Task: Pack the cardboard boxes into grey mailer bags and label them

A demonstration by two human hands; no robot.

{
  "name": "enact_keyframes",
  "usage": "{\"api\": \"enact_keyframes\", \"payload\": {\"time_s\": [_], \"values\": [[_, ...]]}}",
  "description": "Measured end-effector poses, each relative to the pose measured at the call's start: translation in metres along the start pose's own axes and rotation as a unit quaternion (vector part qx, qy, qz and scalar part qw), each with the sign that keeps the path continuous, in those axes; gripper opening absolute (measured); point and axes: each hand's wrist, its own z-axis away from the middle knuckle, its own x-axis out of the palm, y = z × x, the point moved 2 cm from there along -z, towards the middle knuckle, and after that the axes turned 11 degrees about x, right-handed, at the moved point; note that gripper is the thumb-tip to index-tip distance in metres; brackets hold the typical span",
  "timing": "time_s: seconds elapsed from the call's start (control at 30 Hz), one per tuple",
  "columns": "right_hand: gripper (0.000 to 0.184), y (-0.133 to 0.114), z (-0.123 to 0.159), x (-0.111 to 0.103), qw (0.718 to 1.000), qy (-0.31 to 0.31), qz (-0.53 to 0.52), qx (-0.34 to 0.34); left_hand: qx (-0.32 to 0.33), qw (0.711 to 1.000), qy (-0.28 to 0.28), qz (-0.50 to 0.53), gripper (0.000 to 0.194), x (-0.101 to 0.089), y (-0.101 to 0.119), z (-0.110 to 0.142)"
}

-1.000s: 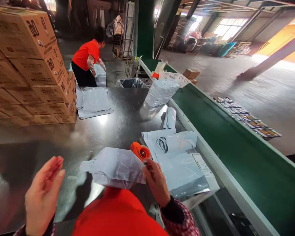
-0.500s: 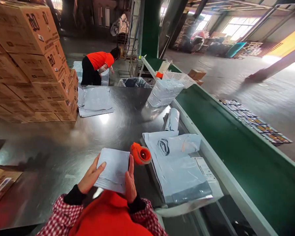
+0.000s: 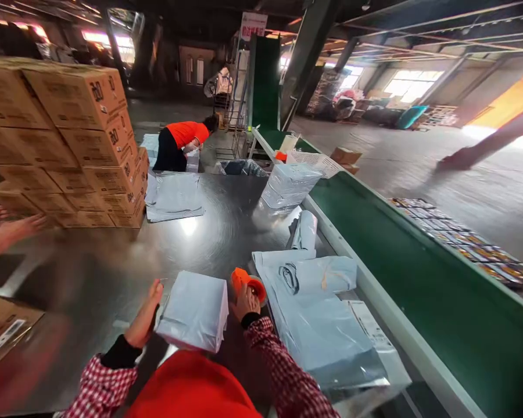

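Observation:
A folded grey mailer parcel lies on the shiny steel table right in front of me. My left hand rests against the parcel's left edge, fingers together and stretched along it. My right hand is closed around an orange tape dispenser just right of the parcel. Flat grey mailer bags lie spread to the right, near the table's edge.
Stacked cardboard boxes fill the left. Another person's hands reach in at the far left. A person in orange bends over at the back. A green conveyor belt runs along the right; more bag stacks stand behind.
The parcel went from held in both hands to lying on the table. My right hand moved right and closed on the tape dispenser. The view tilted up; other hands appeared at the left.

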Motion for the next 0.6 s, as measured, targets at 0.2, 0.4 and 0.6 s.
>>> {"api": "enact_keyframes", "payload": {"time_s": [0.2, 0.4, 0.6], "values": [[0.031, 0.008, -0.028, -0.037, 0.999, -0.043, -0.010, -0.020, 0.201, 0.965, 0.163, 0.032, 0.059, -0.051, 0.057, 0.022], [0.038, 0.023, 0.004, -0.142, 0.962, -0.082, -0.173, -0.192, 0.138, 0.974, 0.089, 0.158, 0.049, -0.013, 0.102, 0.052], [0.051, 0.023, 0.091, -0.206, 0.889, -0.117, -0.270, -0.350, 0.050, 0.946, -0.183, 0.262, 0.054, 0.085, 0.109, 0.081]]}}
